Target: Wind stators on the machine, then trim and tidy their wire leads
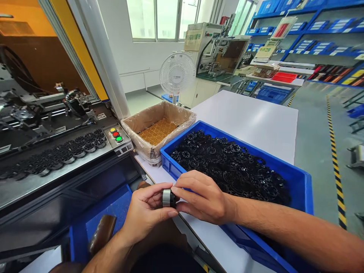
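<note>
Between the fingertips of my left hand [143,208] is a short silver metal ring [166,198] with black plastic at its end, which looks like a motor stator core. My left thumb lies below it and the fingers curl behind and over it. My right hand [203,197] reaches in from the right, its fingertips pinching the black plastic side [173,198]. Just beyond my right hand, many round black plastic pieces [216,155] with holes fill a blue bin [307,189]. My right forearm passes over the bin's near edge.
Rows of similar ring parts [68,153] line the machine ledge at left, beside a button box [117,137]. A plastic-lined box [133,146] holds amber-coloured pieces. Beyond are a white fan [178,74] and a white table [247,117]. A blue tray [110,206] sits low at left.
</note>
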### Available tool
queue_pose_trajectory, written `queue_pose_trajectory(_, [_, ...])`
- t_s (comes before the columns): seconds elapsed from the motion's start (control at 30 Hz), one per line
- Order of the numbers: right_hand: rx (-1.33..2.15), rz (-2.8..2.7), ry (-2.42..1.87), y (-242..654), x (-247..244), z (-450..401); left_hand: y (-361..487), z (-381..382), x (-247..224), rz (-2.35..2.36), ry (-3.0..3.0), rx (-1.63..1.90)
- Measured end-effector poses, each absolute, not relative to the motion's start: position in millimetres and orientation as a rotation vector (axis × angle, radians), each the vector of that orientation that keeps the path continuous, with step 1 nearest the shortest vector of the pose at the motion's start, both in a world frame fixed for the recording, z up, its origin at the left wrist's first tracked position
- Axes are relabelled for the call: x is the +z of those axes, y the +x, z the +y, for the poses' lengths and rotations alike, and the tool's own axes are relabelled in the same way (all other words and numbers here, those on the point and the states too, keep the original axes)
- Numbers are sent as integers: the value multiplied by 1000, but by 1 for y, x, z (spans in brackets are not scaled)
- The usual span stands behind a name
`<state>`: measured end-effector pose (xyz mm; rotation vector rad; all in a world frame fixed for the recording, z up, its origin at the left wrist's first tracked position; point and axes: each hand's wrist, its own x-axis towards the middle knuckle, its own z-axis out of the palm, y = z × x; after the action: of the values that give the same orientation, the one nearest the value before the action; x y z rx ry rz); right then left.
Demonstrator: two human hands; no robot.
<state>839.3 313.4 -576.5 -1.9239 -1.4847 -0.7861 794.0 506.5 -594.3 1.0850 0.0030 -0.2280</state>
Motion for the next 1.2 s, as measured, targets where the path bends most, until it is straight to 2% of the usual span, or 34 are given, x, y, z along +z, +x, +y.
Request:
queue_pose_trajectory(0.37, [-744, -1573, -1893, 833, -571, 318, 791, 513, -598, -18, 1028, -371])
queue_pose_trajectory(0.6, [-686, -1488, -1885, 830, -575, 321, 788, 511, -607, -105, 1035, -309])
queue_pose_trajectory(0.87, [-409, -1110, -1928, 842, -581, 316, 775, 517, -619, -323, 1333, -286])
queue_pose_trajectory(1.0, [-405, -1125, -2061, 842, -592, 311, 771, 524, -617, -397, 1452, -311])
queue_pose_trajectory(1.07, [-488, -1202, -2143, 849, -604, 304, 773, 549, -616, -347, 1529, -224])
queue_pose_trajectory(1.2, [-658, -1364, -2171, 874, -630, 289, 772, 661, -602, 183, 2150, 396])
